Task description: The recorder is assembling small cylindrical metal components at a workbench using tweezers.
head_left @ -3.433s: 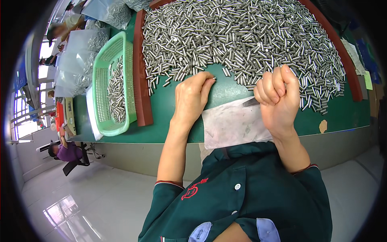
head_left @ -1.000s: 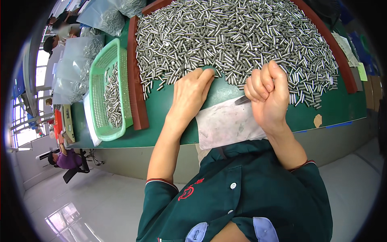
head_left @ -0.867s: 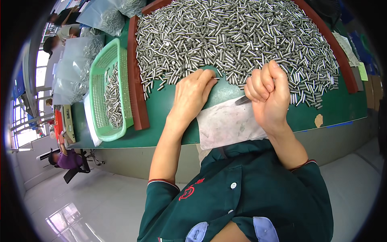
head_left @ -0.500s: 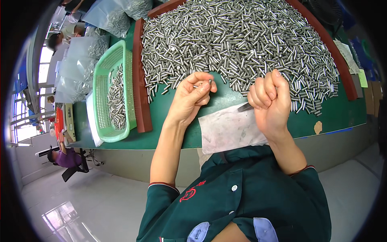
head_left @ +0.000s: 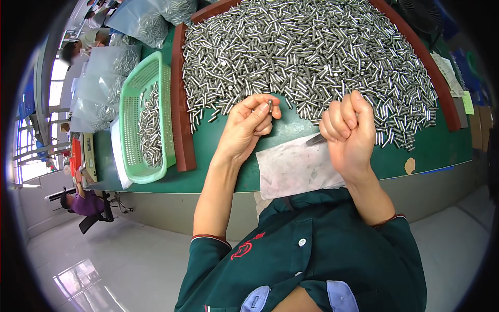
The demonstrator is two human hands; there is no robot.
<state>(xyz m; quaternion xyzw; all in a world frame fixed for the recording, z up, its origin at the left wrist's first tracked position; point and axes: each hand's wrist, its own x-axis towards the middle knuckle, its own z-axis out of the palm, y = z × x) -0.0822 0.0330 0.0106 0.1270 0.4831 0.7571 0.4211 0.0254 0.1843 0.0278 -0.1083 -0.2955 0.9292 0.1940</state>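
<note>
Between the thumb and fingers of my left hand (head_left: 247,124) is one short metal pin (head_left: 270,105), held roughly upright. My right hand (head_left: 349,130) is closed in a fist around a flat grey metal tool (head_left: 314,139). Only its tip sticks out on the left side, over a stained white cloth (head_left: 296,169); the rest is hidden in the fist. Beyond both hands spreads a large heap of shiny metal pins (head_left: 306,57) on the green tabletop (head_left: 228,169).
Brown-red rails (head_left: 183,125) border the heap. Left of them stands a light green basket (head_left: 126,138) with loose pins inside. Clear bags (head_left: 99,78) of pins lie farther left. A dark fan (head_left: 418,15) stands at the far right. Other people sit at the left.
The pin in my left hand has turned from lying partly across the fingers to nearly upright. My right hand and its tool stay in about the same place.
</note>
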